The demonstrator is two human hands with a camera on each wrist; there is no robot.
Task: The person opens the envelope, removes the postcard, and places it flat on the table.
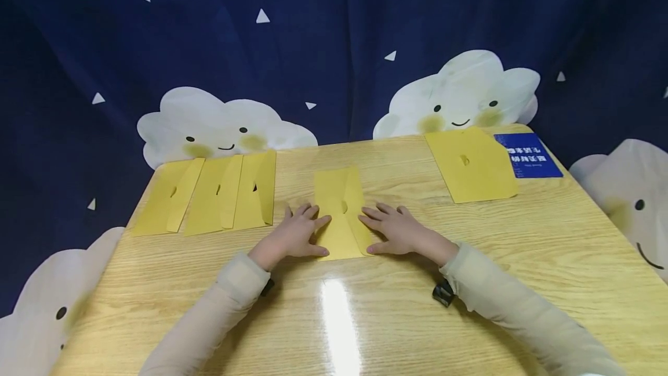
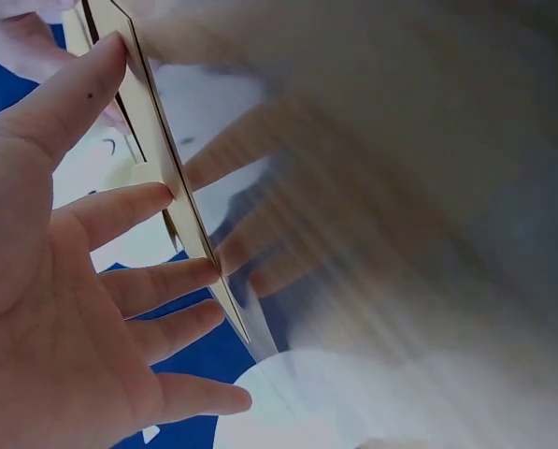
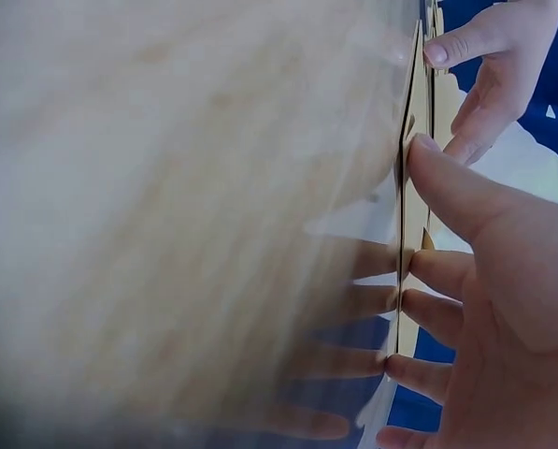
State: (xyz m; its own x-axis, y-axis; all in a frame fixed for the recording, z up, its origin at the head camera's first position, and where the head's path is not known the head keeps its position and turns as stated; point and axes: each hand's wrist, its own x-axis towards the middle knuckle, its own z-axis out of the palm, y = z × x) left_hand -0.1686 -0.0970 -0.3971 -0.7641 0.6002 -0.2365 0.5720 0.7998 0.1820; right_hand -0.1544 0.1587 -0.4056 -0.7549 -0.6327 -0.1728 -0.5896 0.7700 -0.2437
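A yellow paper envelope [image 1: 331, 190] lies flat on the wooden table in the head view, its flap folded over on the right side with a small tab near the middle. At its left edge is my left hand [image 1: 297, 232], fingers spread, fingertips touching the paper. My right hand [image 1: 400, 231] touches the opposite edge with its fingers likewise spread. From the left wrist view, the thumb and fingers of the left hand [image 2: 82, 253] meet the thin envelope edge [image 2: 157, 122]. In the right wrist view, the right hand [image 3: 503, 299] has fingertips along the other edge.
Several more yellow envelopes [image 1: 209, 213] overlap in a row at the left of the table [image 1: 156, 300]. A wider yellow envelope [image 1: 480, 173] lies at the back right, beside a dark blue card [image 1: 540, 161] with white print. A dark blue curtain [image 1: 323, 45] with clouds hangs behind.
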